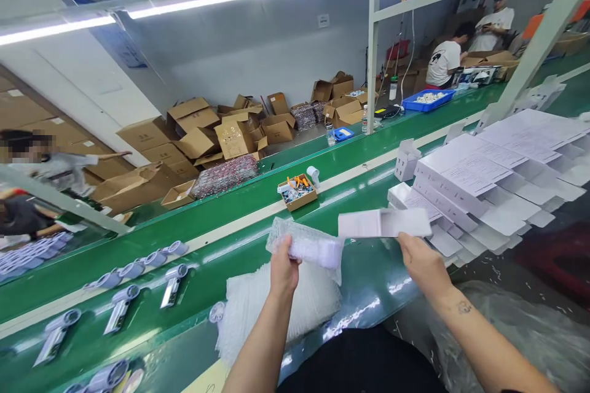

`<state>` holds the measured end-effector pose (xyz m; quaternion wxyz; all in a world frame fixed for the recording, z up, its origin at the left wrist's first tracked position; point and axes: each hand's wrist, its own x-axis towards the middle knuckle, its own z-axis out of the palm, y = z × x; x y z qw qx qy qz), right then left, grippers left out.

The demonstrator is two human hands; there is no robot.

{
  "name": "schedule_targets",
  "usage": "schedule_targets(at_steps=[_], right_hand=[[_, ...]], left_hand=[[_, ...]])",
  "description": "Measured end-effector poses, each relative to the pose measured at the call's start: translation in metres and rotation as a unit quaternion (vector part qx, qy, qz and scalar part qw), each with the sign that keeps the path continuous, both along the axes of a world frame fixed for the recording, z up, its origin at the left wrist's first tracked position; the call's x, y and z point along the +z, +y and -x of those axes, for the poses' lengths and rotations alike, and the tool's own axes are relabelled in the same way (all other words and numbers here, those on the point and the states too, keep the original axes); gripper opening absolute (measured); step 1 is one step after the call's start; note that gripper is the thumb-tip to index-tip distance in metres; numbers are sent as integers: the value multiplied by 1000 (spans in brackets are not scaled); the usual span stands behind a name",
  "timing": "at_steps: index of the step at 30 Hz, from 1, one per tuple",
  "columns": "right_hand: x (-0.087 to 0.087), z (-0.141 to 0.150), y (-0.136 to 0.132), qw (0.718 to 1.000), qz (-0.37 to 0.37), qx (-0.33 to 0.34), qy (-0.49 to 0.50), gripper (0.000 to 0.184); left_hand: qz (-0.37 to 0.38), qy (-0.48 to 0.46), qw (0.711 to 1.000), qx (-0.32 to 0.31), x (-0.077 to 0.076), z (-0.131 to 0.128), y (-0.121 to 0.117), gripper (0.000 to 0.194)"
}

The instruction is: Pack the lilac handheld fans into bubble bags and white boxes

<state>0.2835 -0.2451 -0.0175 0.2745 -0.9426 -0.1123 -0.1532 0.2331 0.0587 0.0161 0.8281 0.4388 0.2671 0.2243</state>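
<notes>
Appliances with round lavender heads and shiny handles [118, 313] lie spaced out on the green counter [207, 285], left of the stack of bubble-wrap bags [281, 304]; beyond them, also left of that stack, runs a row of lavender ring-shaped pieces [132, 269]. Above the stack, the left hand [283, 267] is closed around a bubble-wrap bag [306, 249] with a lavender item [328, 254] inside. Behind the stack sits a small cardboard carton [302, 202] of small parts, some orange. Right of the stack, a long white box [359, 224] is gripped near its lower right end by the right hand [421, 261]. Farther right of the stack lie piled white boxes [465, 156] with open flaps.
</notes>
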Motion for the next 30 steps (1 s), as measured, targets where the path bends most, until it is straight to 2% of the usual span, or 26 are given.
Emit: schedule_targets(at_steps=[3,5,7,9,10,12,14,15,17,18,20,22,25,27,30], right_hand=[[-4,-14,16,986,89,136,40,36],[-12,-25,25,969,102,213,71,41],[-24,-33,31,952,83,279,96,38],[-39,-39,36,940,37,318,116,28],[-47,-42,40,939,8,322,124,25],[-63,-46,50,941,-50,309,130,35],[-76,-48,66,940,-90,305,122,47],[-82,-49,74,937,-103,314,114,47],[-91,-49,90,928,-122,337,100,39],[-94,-48,95,924,-130,346,96,36],[-99,-47,99,917,-144,357,102,35],[-101,-47,97,910,-160,363,118,38],[-101,-48,90,887,-204,391,136,40],[-100,-49,87,866,-247,407,153,40],[-99,-46,88,843,-305,395,201,39]], left_hand=[[38,4,999,5,-1,-12,-7,31],[43,17,999,-8,-5,-23,-23,33],[32,32,999,-20,-12,-34,-40,37],[-8,36,999,-27,-19,-41,-52,43],[-43,36,998,-27,-22,-42,-55,44],[-159,38,986,-13,-27,-40,-53,44],[-334,53,941,-1,-30,-33,-47,39],[-431,61,900,-6,-31,-29,-44,35],[-603,79,793,-38,-34,-23,-42,29],[-664,97,740,-55,-36,-23,-44,28],[-733,154,658,-73,-41,-26,-52,29],[-764,210,604,-88,-47,-32,-63,31],[-797,210,550,-134,-54,-35,-77,34],[-806,193,545,-124,-57,-28,-81,41],[-804,182,556,-104,-64,-12,-81,48]])
